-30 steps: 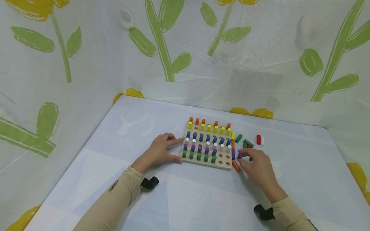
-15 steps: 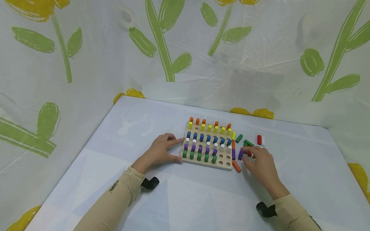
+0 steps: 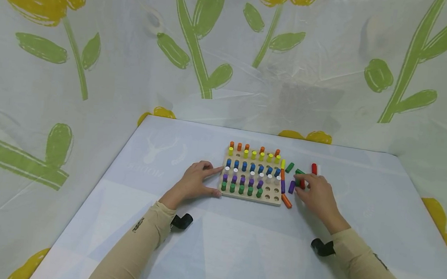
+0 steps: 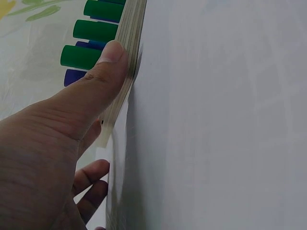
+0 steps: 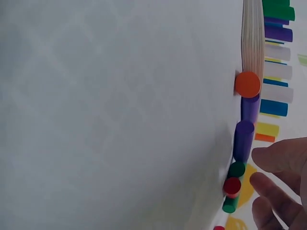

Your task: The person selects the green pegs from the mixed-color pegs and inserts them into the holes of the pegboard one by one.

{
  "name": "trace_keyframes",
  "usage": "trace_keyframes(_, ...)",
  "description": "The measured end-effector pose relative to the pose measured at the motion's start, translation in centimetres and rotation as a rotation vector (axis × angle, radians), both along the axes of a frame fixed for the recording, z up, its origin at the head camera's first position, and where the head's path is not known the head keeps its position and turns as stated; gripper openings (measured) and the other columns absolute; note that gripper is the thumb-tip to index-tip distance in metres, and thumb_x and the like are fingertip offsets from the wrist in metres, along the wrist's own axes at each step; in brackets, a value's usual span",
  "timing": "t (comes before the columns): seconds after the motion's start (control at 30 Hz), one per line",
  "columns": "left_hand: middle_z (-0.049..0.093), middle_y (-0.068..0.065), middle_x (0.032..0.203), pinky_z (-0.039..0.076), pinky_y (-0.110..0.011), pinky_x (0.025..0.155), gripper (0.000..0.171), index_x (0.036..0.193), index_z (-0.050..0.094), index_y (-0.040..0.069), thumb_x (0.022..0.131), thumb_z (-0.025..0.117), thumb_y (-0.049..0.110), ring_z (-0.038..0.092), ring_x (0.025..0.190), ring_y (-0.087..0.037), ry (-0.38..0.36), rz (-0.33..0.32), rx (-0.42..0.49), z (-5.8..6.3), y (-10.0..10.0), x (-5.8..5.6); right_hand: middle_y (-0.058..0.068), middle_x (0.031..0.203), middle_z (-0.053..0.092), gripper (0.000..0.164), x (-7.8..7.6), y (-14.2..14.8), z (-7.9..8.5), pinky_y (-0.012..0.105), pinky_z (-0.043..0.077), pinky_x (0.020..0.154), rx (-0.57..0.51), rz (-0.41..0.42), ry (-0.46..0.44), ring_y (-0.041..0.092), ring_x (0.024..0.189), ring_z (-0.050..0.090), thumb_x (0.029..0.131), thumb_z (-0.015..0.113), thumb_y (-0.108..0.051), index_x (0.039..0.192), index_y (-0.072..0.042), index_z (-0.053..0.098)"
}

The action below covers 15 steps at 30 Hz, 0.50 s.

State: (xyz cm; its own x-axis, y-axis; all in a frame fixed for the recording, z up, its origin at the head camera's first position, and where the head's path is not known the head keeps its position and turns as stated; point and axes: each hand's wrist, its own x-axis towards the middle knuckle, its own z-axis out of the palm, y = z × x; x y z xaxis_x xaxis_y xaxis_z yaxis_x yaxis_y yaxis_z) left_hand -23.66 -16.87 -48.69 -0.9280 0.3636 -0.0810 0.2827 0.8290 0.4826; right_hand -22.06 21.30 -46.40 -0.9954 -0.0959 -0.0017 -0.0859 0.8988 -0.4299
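A wooden pegboard carries rows of orange, yellow, blue, white, purple and green pegs. My left hand rests against its left side, thumb at the near corner and index finger further back; in the left wrist view, the thumb lies over the board's edge. To the right of the board my right hand hovers over loose pegs, thumb and index finger apart with nothing between them. Just left of its fingertips lies a purple peg. Partly covered by that hand are a red peg and green pegs.
Yellow, orange and purple pegs line the board's right side. An orange peg lies slanted near its front right corner. Further back are a green peg, a red peg and a white one.
My right hand has let go of the purple peg, leaving it on the table beside the board, and has shifted slightly right to the green and red pegs. The left hand has stayed put.
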Motion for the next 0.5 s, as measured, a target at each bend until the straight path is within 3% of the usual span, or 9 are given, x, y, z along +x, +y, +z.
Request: trace_keyframes(0.5,0.044,-0.008,0.143,0.029,-0.049,0.116,0.089,0.154,0.045,0.033,0.077,0.082,0.059,0.038,0.131,-0.031,-0.01,0.002,-0.009,0.0,0.0,0.0,0.023,0.132,0.06,0.05,-1.3,0.4,-0.4,0.058,0.045,0.095,0.024,0.027,-0.012,0.038,0.107,0.053,0.092,0.074,-0.013,0.139,-0.005,0.059)
